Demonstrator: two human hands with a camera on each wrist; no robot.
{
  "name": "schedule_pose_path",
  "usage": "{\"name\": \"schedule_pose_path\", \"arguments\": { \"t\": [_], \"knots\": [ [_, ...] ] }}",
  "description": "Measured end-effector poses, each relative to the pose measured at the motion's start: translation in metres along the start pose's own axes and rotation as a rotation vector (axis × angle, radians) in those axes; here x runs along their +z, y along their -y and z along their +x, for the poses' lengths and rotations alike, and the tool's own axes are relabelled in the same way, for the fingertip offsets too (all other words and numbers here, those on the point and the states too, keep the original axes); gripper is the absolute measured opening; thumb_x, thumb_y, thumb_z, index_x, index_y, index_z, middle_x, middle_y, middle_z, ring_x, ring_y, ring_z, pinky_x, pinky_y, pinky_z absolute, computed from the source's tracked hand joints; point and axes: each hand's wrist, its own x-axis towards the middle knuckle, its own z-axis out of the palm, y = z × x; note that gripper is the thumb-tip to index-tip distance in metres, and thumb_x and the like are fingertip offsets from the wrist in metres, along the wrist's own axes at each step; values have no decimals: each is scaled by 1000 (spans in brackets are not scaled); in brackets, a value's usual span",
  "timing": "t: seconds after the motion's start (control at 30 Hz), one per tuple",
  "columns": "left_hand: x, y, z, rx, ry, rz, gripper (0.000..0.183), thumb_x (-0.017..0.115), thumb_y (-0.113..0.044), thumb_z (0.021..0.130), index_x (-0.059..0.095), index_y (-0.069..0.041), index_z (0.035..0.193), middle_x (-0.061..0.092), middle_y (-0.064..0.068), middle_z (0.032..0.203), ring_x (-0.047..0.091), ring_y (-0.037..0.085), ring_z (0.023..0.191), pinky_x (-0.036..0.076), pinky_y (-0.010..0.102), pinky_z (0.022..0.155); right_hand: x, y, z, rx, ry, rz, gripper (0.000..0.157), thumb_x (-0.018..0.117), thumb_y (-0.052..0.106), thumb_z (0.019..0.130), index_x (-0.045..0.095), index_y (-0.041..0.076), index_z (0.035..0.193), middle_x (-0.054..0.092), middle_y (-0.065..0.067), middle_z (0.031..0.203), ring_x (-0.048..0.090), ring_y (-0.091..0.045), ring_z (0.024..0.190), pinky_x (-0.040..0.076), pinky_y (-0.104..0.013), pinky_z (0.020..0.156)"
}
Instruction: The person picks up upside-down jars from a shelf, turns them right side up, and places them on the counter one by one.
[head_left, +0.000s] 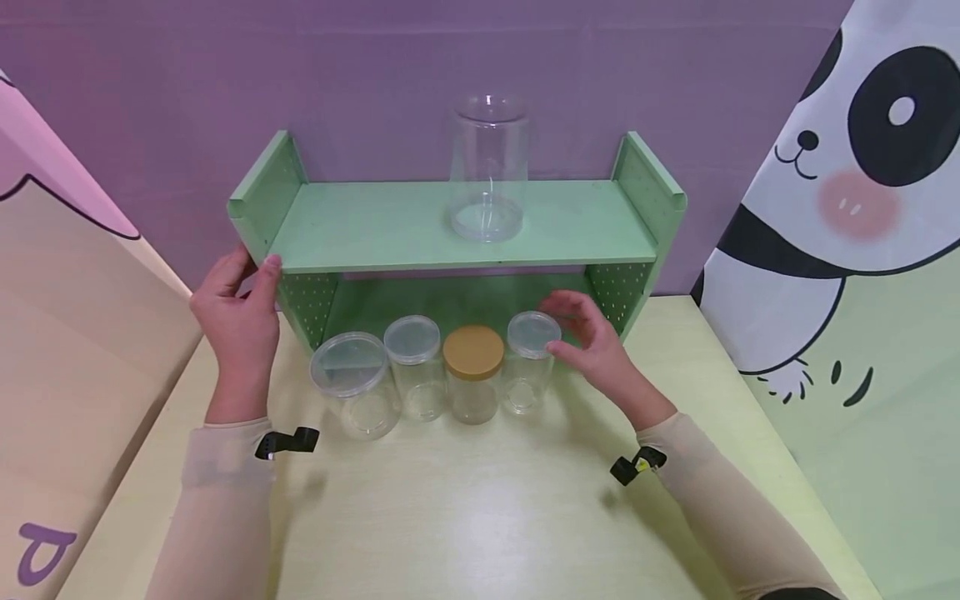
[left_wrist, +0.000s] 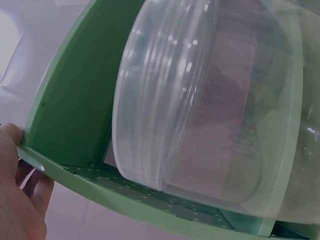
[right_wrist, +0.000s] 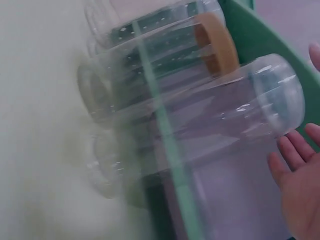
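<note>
My left hand (head_left: 238,333) grips the left side panel of a two-tier green shelf (head_left: 375,221), thumb at the front edge and fingers behind. Beside the rightmost clear jar (head_left: 527,375), my right hand (head_left: 592,342) has its thumb and fingers spread loosely around the lid. The right wrist view shows the fingertips (right_wrist: 295,150) right at the lid's rim. Left of that jar stand a tan-lidded jar (head_left: 474,392), a slim clear-lidded jar (head_left: 416,379) and a wide clear-lidded jar (head_left: 352,367), all in a row before the shelf.
A tall clear jar (head_left: 487,167) stands on the shelf's upper board. Behind the shelf hangs a purple backdrop (head_left: 375,92), and a panda-printed panel (head_left: 862,333) closes off the right side. The pale table (head_left: 465,517) extends in front of the jars.
</note>
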Motion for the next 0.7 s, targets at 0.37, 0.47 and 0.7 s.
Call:
{"name": "schedule_pose_path", "arguments": {
  "t": [0.37, 0.47, 0.7],
  "knots": [
    [1, 2, 0, 6, 5, -5, 26, 81, -17, 102, 85, -17, 128, 78, -2, 114, 71, 15, 108, 59, 15, 82, -8, 64, 31, -252, -157, -129, 62, 72, -21, 91, 46, -17, 147, 57, -26, 140, 58, -37, 134, 49, -41, 116],
    [0, 1, 1, 5, 4, -5, 26, 81, -17, 103, 85, -18, 128, 78, -2, 113, 71, 15, 109, 59, 15, 82, -4, 79, 52, -205, -192, -182, 78, 79, -14, 91, 38, -6, 157, 51, -31, 146, 56, -41, 137, 48, -41, 118],
    [0, -2, 1, 4, 1, 0, 25, 81, -17, 103, 85, -18, 128, 77, -4, 111, 72, 15, 109, 60, 15, 83, 9, 97, 101, -20, -196, -306, 112, 95, 9, 87, 21, 11, 172, 44, -22, 157, 51, -35, 147, 46, -36, 122]
  ]
}}
